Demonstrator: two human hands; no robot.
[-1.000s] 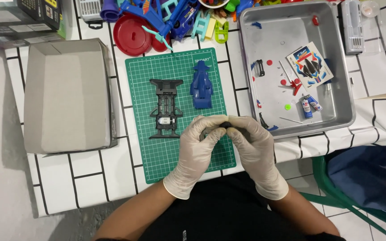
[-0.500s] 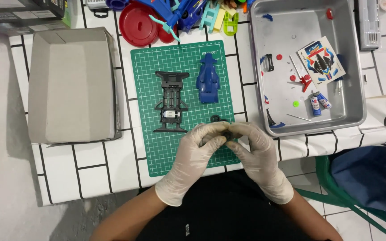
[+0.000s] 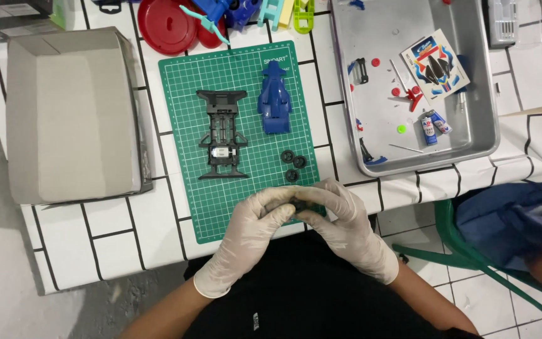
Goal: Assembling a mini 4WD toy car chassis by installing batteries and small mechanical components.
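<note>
Both of my hands wear white gloves and meet over the near edge of the green cutting mat [image 3: 183, 119]. My left hand [image 3: 255, 223] and my right hand [image 3: 340, 220] pinch a small dark part [image 3: 297, 204] between their fingertips; most of it is hidden. Three small black wheels [image 3: 293, 164] lie on the mat just beyond my fingers. A black toy car chassis [image 3: 222, 134] lies at the mat's middle, with a blue car body shell [image 3: 275, 98] to its right.
A metal tray [image 3: 472, 135] at the right holds a sticker sheet [image 3: 434, 64], two small batteries [image 3: 433, 125] and small parts. An upturned grey cardboard box [image 3: 70, 113] sits at the left. Red discs [image 3: 167, 25] and coloured plastic frames line the far edge. A green chair [image 3: 453, 257] stands at right.
My hands have drawn nearer to me, off the mat's middle toward its near edge. The three black wheels now lie uncovered on the mat.
</note>
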